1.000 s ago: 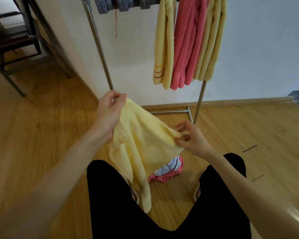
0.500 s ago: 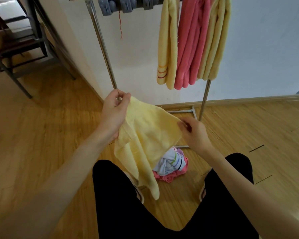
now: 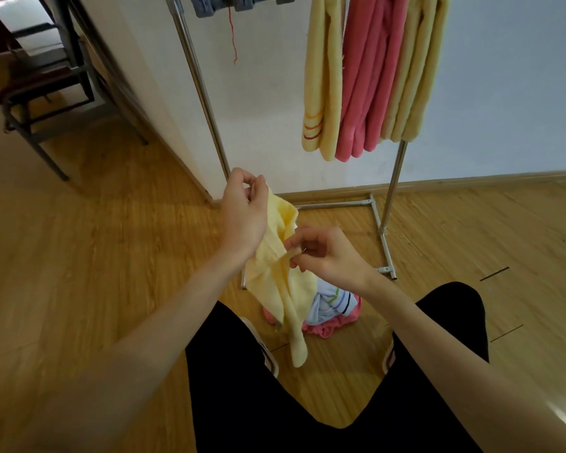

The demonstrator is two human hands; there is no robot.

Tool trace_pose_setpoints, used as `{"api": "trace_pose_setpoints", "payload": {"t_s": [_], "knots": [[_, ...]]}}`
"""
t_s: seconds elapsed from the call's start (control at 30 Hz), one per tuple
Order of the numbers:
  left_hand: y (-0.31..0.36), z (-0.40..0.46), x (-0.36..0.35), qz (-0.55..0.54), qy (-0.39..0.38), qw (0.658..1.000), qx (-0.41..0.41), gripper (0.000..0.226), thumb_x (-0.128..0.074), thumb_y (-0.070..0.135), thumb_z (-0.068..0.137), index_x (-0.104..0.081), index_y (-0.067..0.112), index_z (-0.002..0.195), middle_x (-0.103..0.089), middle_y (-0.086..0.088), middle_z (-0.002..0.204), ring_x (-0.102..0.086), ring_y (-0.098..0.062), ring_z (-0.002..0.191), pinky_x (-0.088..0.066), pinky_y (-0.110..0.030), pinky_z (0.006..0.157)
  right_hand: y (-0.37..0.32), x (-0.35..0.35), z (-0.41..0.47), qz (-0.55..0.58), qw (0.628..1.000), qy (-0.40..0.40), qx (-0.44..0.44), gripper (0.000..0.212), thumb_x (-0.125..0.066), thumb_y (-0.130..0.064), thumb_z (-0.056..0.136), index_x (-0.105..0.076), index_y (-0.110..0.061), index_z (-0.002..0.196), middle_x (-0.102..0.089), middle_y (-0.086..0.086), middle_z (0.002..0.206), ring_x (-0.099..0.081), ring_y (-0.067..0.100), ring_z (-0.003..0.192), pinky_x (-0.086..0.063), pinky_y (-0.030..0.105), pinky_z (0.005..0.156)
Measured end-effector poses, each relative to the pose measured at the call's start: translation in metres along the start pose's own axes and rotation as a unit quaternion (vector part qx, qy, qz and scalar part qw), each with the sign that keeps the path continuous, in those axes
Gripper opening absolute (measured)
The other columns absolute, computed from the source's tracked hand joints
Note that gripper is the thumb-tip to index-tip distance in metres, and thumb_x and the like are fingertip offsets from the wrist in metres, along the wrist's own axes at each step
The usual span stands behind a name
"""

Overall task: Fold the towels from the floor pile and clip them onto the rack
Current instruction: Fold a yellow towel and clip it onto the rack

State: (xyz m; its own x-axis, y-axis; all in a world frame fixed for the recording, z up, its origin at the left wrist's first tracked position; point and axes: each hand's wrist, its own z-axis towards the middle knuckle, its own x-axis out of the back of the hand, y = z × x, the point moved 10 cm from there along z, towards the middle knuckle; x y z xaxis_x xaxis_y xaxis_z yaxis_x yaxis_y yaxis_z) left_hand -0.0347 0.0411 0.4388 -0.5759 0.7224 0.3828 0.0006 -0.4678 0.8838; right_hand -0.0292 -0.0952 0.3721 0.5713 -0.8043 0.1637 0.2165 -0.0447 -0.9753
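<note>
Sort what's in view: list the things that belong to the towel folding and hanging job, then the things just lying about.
Job:
left hand
right hand
yellow towel
floor pile
rack
grey clips
hung towels

Lying about:
metal chair frame
red thread

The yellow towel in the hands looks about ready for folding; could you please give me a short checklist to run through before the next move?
1. Left hand has a grip on the yellow towel at its top: ok.
2. Right hand pinches a towel edge: ok.
3. Towel spread flat between the hands: not ok, it hangs bunched.
4. Towel clear of the floor pile: cannot tell.
5. Free grey clips on the rack: ok.
6. Three hung towels leave room on their left: ok.
</note>
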Motion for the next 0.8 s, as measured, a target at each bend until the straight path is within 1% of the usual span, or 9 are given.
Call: {"api": "trace_pose_setpoints", "payload": {"t_s": [0.07, 0.13, 0.27, 0.37, 0.47, 0.57, 0.63, 0.7, 0.8], "knots": [[-0.003, -0.001, -0.002, 0.003, 0.009, 1.0, -0.004, 0.014, -0.047, 0.022, 0.099, -0.047, 0.01, 0.092, -0.043, 0.002, 0.065, -0.038, -0.008, 0.054, -0.03, -0.016, 0.045, 0.0, 0.0, -0.001, 0.016, 1.0, 0.005, 0.001, 0.014, -0.068, -0.005, 0.072, -0.069, -0.002, 0.086, -0.059, 0.001, 0.078, -0.054, 0.031, 0.068, -0.047, 0.046, 0.065], [-0.007, -0.002, -0.004, -0.004, 0.014, 1.0, -0.008, 0.014, -0.046, 0.021, 0.099, -0.046, 0.009, 0.092, -0.042, 0.001, 0.065, -0.037, -0.008, 0.053, -0.029, -0.015, 0.044, -0.002, 0.0, -0.002, 0.023, 1.0, 0.011, 0.01, 0.018, -0.077, -0.013, 0.075, -0.068, 0.0, 0.084, -0.058, -0.005, 0.076, -0.05, 0.021, 0.065, -0.044, 0.039, 0.062], [-0.01, -0.005, -0.003, -0.008, 0.028, 1.0, 0.004, 0.014, -0.047, 0.021, 0.099, -0.047, 0.008, 0.092, -0.043, 0.003, 0.066, -0.04, -0.002, 0.05, -0.032, -0.015, 0.045, -0.005, 0.005, -0.001, 0.003, 0.999, 0.027, 0.018, 0.015, -0.075, -0.01, 0.08, -0.066, 0.003, 0.081, -0.062, 0.004, 0.073, -0.056, 0.017, 0.061, -0.048, 0.035, 0.061], [-0.023, -0.004, 0.001, -0.022, 0.021, 0.998, 0.046, 0.012, -0.049, 0.018, 0.098, -0.047, 0.009, 0.091, -0.046, 0.003, 0.067, -0.046, 0.004, 0.051, -0.039, -0.016, 0.05, -0.005, 0.022, 0.0, 0.003, 0.999, 0.044, 0.012, 0.012, -0.073, -0.009, 0.08, -0.064, -0.001, 0.078, -0.061, 0.01, 0.068, -0.056, 0.02, 0.06, -0.046, 0.038, 0.06], [-0.049, -0.009, -0.004, -0.068, -0.045, 0.986, 0.147, 0.007, -0.053, 0.012, 0.096, -0.048, 0.007, 0.094, -0.058, -0.01, 0.081, -0.062, -0.011, 0.067, -0.058, -0.031, 0.056, -0.016, 0.04, 0.004, -0.04, 0.998, 0.043, 0.03, 0.01, -0.07, -0.004, 0.079, -0.062, -0.001, 0.074, -0.059, 0.007, 0.067, -0.053, 0.02, 0.061, -0.046, 0.04, 0.059], [-0.078, -0.028, -0.013, -0.125, -0.111, 0.944, 0.286, 0.01, -0.054, -0.002, 0.093, -0.051, 0.002, 0.101, -0.064, -0.02, 0.085, -0.068, -0.019, 0.06, -0.057, -0.029, 0.053, -0.028, 0.049, 0.007, -0.118, 0.992, 0.016, 0.046, 0.01, -0.069, 0.0, 0.078, -0.061, -0.001, 0.072, -0.06, 0.01, 0.067, -0.052, 0.021, 0.059, -0.046, 0.042, 0.056], [-0.092, -0.039, -0.016, -0.137, -0.133, 0.922, 0.338, 0.017, -0.056, -0.006, 0.09, -0.052, -0.003, 0.107, -0.066, -0.023, 0.081, -0.067, -0.019, 0.056, -0.057, -0.029, 0.051, -0.032, 0.05, 0.008, -0.155, 0.987, -0.013, 0.041, 0.009, -0.069, 0.0, 0.076, -0.062, -0.003, 0.072, -0.061, 0.013, 0.068, -0.052, 0.023, 0.059, -0.047, 0.041, 0.057], [-0.102, -0.043, -0.014, -0.115, -0.142, 0.919, 0.35, 0.023, -0.056, -0.005, 0.09, -0.05, -0.008, 0.113, -0.066, -0.022, 0.08, -0.066, -0.021, 0.058, -0.058, -0.031, 0.051, -0.036, 0.051, 0.007, -0.175, 0.983, -0.039, 0.034, 0.011, -0.068, 0.002, 0.075, -0.06, -0.004, 0.07, -0.06, 0.015, 0.067, -0.05, 0.019, 0.058, -0.046, 0.038, 0.056], [-0.108, -0.037, -0.009, -0.026, -0.152, 0.936, 0.315, 0.025, -0.059, -0.002, 0.09, -0.048, -0.004, 0.113, -0.067, -0.019, 0.083, -0.069, -0.029, 0.068, -0.061, -0.041, 0.064, -0.04, 0.057, 0.004, -0.197, 0.978, -0.061, 0.022, 0.015, -0.067, 0.005, 0.073, -0.058, -0.006, 0.067, -0.058, 0.016, 0.066, -0.049, 0.016, 0.058, -0.044, 0.034, 0.057]]}}
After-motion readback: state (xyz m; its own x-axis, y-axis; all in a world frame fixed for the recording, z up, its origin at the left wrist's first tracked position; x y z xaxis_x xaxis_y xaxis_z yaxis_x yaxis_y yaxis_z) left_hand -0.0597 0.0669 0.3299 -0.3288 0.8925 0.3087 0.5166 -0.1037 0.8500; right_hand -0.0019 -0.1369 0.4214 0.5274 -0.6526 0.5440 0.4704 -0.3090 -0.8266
